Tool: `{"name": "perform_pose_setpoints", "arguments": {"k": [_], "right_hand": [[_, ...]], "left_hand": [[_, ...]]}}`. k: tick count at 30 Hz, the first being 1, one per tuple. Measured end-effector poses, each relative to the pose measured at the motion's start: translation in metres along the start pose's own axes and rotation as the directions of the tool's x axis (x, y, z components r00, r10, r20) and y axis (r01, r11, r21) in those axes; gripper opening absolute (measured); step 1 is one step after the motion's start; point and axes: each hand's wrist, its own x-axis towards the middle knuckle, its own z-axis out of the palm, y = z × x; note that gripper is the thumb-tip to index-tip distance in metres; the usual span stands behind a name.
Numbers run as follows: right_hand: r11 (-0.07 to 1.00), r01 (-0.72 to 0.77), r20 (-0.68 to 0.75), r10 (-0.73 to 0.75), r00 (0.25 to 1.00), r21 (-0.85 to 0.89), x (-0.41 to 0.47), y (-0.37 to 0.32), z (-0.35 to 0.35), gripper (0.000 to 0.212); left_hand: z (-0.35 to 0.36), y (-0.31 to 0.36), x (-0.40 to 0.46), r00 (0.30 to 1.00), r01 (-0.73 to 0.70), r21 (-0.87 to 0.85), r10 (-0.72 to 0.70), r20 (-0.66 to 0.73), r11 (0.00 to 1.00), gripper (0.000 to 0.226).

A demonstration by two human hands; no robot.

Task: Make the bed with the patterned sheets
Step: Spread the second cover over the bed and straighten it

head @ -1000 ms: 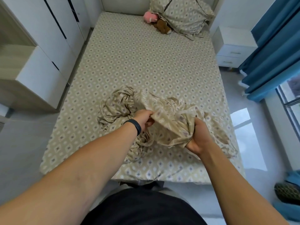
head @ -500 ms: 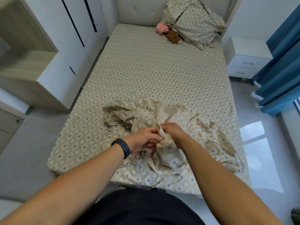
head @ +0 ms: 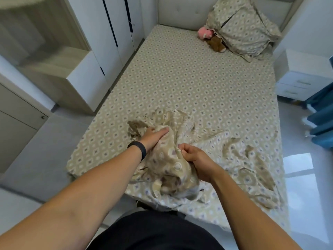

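At the far end I see a pink plush toy [head: 205, 33] touching a brown plush toy [head: 216, 44]. On my left stands a white wardrobe [head: 115, 29] with dark vertical handles, and nearer a wood-and-white cabinet [head: 72, 82]. Far right is a white nightstand [head: 304, 76] with drawers, blue curtains [head: 322, 121] beside it, over a glossy pale floor [head: 306, 186].

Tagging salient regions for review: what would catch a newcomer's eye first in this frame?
First, the two hands at the foot of the bed: the left hand and right hand both grip a crumpled patterned sheet bunched on the fitted sheet. Next, the matching pillow at the far right corner by the headboard, with a pink plush toy tucked beside it.
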Motion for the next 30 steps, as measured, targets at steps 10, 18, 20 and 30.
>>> {"name": "perform_pose_setpoints", "arguments": {"k": [10,18,20,30], "right_hand": [[0.209,-0.362,-0.330,0.174,0.928,-0.908,0.004,0.033,-0.039,0.020],[0.925,-0.165,-0.283,0.066,0.957,-0.342,0.056,0.012,0.031,0.042],[0.938,-0.250,-0.291,0.176,0.940,-0.240,0.069,0.019,0.043,0.049],[0.985,-0.106,-0.233,0.072,0.970,-0.134,0.079,0.037,0.080,0.018]], "left_hand": [[-0.003,-0.006,-0.031,0.925,0.144,-0.403,0.022,0.380,0.904,0.006],[-0.022,-0.060,-0.064,0.954,0.101,-0.618,0.101,0.284,0.780,0.039],[-0.029,-0.071,-0.070,0.942,0.104,-0.592,0.112,0.316,0.799,0.059],[-0.059,-0.092,-0.028,0.973,0.204,-0.535,-0.107,0.206,0.820,0.047]]}}
